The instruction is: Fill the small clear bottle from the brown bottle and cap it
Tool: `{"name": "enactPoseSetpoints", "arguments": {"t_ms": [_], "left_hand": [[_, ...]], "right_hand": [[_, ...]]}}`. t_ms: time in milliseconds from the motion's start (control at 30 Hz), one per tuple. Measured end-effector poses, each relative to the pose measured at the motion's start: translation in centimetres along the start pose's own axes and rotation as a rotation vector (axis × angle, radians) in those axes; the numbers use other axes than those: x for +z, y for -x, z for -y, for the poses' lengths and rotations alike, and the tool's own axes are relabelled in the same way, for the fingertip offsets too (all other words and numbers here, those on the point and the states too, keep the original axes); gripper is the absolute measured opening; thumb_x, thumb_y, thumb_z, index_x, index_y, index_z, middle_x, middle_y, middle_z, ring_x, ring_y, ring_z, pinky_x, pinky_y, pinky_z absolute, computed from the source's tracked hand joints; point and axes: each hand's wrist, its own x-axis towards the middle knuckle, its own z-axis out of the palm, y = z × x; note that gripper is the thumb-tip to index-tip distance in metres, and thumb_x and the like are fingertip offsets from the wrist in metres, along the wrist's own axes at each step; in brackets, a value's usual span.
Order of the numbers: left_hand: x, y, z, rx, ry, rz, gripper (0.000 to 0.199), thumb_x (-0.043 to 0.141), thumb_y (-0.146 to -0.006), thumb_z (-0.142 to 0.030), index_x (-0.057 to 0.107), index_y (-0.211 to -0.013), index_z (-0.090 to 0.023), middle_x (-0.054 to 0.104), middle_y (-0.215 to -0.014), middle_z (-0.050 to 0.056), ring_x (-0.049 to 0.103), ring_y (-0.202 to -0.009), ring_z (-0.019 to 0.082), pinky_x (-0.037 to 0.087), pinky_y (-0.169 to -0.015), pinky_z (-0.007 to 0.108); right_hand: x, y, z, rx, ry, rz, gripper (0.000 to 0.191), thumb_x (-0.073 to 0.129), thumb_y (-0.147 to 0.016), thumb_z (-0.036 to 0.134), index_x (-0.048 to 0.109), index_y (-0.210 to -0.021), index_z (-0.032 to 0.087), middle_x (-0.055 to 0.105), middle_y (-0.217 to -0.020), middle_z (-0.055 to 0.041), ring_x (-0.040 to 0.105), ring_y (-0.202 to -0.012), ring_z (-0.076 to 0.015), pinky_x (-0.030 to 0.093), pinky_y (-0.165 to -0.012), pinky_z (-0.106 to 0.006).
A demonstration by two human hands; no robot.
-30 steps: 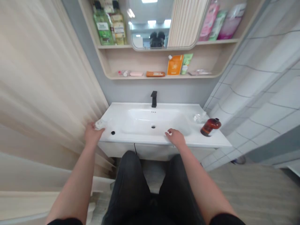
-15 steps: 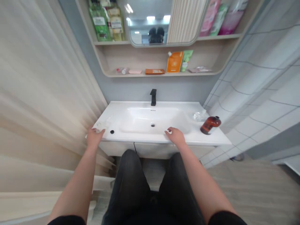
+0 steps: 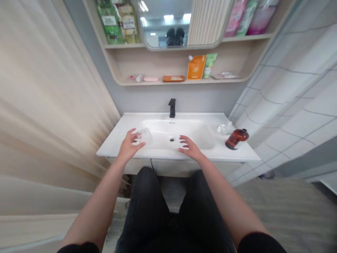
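The fingers of the person's left hand (image 3: 128, 146) curl narrowly around the near side of a clear tumbler (image 3: 144, 136), holding it just above the white ceramic basin (image 3: 163, 117), though from here the exact grip is partly lost behind the blurred, see-through wall of the tumbler. It sits just to the right of those fingertips, over the left part of the bowl, and it looks tilted. Its long axis is hard to read, but it seems to run roughly from the hand toward the chrome drain (image 3: 172, 139). The right hand (image 3: 190, 148) is empty, its fingers spread wide and resting near the front of the basin, on the far side of the drain from the tumbler, so the left hand is clearly the nearer of the two. Behind the bowl stands a black faucet (image 3: 172, 108). Off to the right, on the counter, an amber bottle (image 3: 237, 139) lies on its side just beside a small clear plastic item (image 3: 225, 129). Above, a pale wooden shelf (image 3: 184, 82) carries packets and toiletries, and a beige curtain (image 3: 52, 105) hangs along the left.
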Motion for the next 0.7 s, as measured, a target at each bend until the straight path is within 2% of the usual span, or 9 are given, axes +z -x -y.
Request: {"name": "enactPoseSetpoints", "arguments": {"t_ms": [67,133,200,267,367,500,567,633,700], "left_hand": [[4.1,0.4,-2.2,0.067,0.066,0.19,0.085,0.093,-0.074,-0.042,0.055,-0.148,-0.025,0.078,-0.131,0.013,0.076,-0.118,0.029,0.062,-0.103,0.047],[7.6,1.2,-3.8,0.122,0.07,0.318,0.078,0.092,-0.078,-0.041,0.058,-0.147,-0.026,0.076,-0.137,0.014,0.075,-0.123,0.03,0.061,-0.107,0.049],[9.7,1.8,-4.7,0.16,0.07,0.384,0.079,0.09,-0.082,-0.04,0.056,-0.152,-0.026,0.072,-0.145,0.016,0.072,-0.131,0.031,0.059,-0.112,0.051],[10.2,1.7,-4.7,0.186,0.091,0.456,0.086,0.09,-0.082,-0.039,0.053,-0.159,-0.027,0.067,-0.153,0.016,0.069,-0.138,0.032,0.058,-0.114,0.051],[7.5,-0.6,-3.0,0.174,0.055,0.485,0.082,0.089,-0.082,-0.039,0.057,-0.157,-0.027,0.065,-0.157,0.015,0.068,-0.139,0.033,0.058,-0.114,0.048],[-0.5,-6.0,2.3,-0.082,-0.331,0.097,0.033,0.066,-0.097,-0.034,0.075,-0.126,-0.02,0.079,-0.13,0.013,0.075,-0.121,0.031,0.055,-0.113,0.047],[-4.4,-8.2,5.4,-0.254,-0.537,-0.061,0.028,0.063,-0.097,-0.031,0.075,-0.118,-0.017,0.08,-0.123,0.016,0.073,-0.124,0.035,0.052,-0.116,0.052],[-7.1,-9.7,8.1,-0.393,-0.644,-0.105,0.031,0.072,-0.09,-0.035,0.072,-0.114,-0.015,0.079,-0.121,0.019,0.071,-0.125,0.04,0.052,-0.113,0.054],[-8.3,-10.4,10.0,-0.397,-0.64,-0.095,0.034,0.078,-0.084,-0.038,0.069,-0.107,-0.015,0.079,-0.111,0.019,0.071,-0.123,0.041,0.053,-0.11,0.055]], "right_hand": [[1.2,-0.7,1.8,-0.07,-0.179,0.093,0.103,0.094,-0.078,0.052,0.042,-0.166,0.038,0.048,-0.17,-0.013,0.061,-0.144,-0.0318,0.059,-0.109,-0.05],[2.1,-1.3,3.3,-0.114,-0.285,0.155,0.105,0.097,-0.076,0.053,0.044,-0.165,0.04,0.045,-0.173,-0.0125,0.06,-0.144,-0.0319,0.06,-0.109,-0.05],[2.6,-1.8,4.2,-0.12,-0.324,0.164,0.093,0.098,-0.076,0.053,0.056,-0.156,0.035,0.057,-0.162,-0.0125,0.066,-0.134,-0.0308,0.061,-0.107,-0.048],[2.6,-2.1,4.0,-0.105,-0.308,0.123,0.082,0.098,-0.074,0.052,0.064,-0.146,0.03,0.069,-0.145,-0.0115,0.071,-0.125,-0.0299,0.062,-0.105,-0.047],[2.0,-2.5,2.1,-0.069,-0.221,0.004,0.081,0.099,-0.07,0.05,0.065,-0.141,0.028,0.073,-0.137,-0.0111,0.072,-0.124,-0.0303,0.063,-0.102,-0.045],[1.1,-2.9,-1.1,0.079,-0.139,-0.19,0.081,0.097,-0.066,0.05,0.064,-0.136,0.026,0.075,-0.134,-0.012,0.072,-0.122,-0.0311,0.063,-0.101,-0.048],[0.9,-3.1,-2.1,0.141,-0.139,-0.244,0.077,0.095,-0.066,0.051,0.064,-0.132,0.026,0.075,-0.132,-0.0119,0.073,-0.12,-0.0311,0.063,-0.099,-0.048],[0.8,-3.2,-2.6,0.15,-0.148,-0.24,0.073,0.094,-0.067,0.05,0.064,-0.128,0.027,0.075,-0.131,-0.0108,0.073,-0.119,-0.0302,0.063,-0.098,-0.046],[0.8,-3.3,-2.8,0.133,-0.146,-0.193,0.069,0.094,-0.066,0.047,0.065,-0.125,0.027,0.075,-0.13,-0.0096,0.072,-0.12,-0.029,0.062,-0.098,-0.045]]}}
